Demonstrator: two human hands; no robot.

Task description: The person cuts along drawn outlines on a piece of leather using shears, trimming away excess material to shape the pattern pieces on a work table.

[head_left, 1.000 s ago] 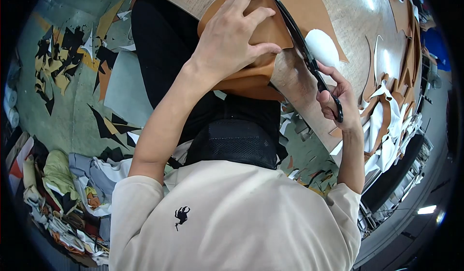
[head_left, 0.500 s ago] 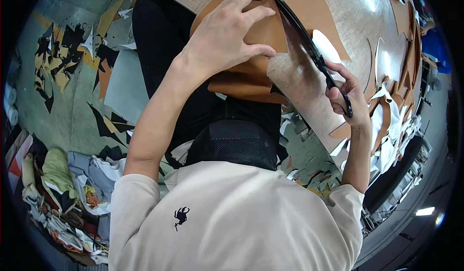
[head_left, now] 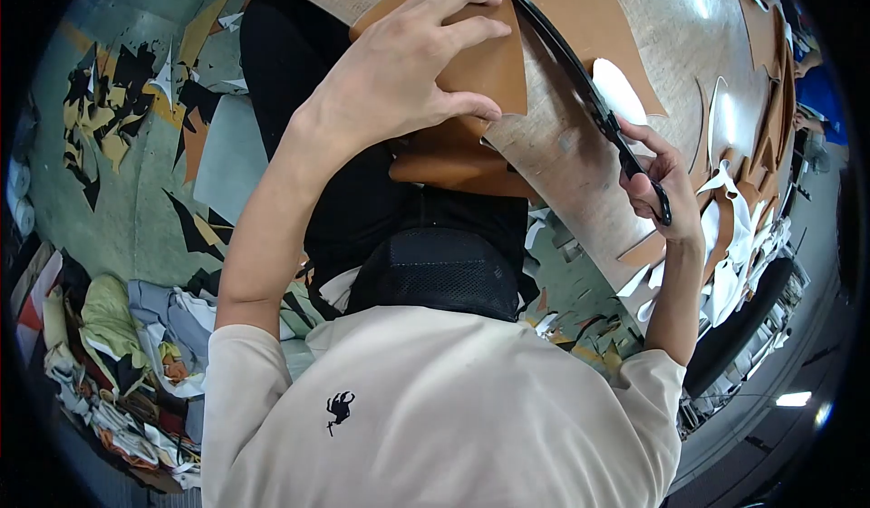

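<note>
My left hand (head_left: pixel 412 64) lies with fingers spread on a brown leather piece (head_left: pixel 498 73), which reaches over the table edge. Brown material (head_left: pixel 462 171) hangs below it, over my lap. Closed round the handles of long black scissors (head_left: pixel 580 77), my right hand (head_left: pixel 657 182) is right of the leather. The scissor tips are at the top, by the leather's upper right corner, near my left fingertips. Another brown piece (head_left: pixel 594 23) lies on the table right of the blades, with a white oval piece (head_left: pixel 619 89) beside the scissors.
Brown and white offcuts (head_left: pixel 725 236) are heaped along the right of the wooden table (head_left: pixel 562 173). Scraps (head_left: pixel 113 114) litter the floor at left, above piled fabric (head_left: pixel 113 327). Part of another person in blue (head_left: pixel 820 100) shows at far right.
The brown piece under my left hand has shifted left, widening the gap from the blades. My left hand has moved slightly left, and my right hand with the scissor handles slightly right.
</note>
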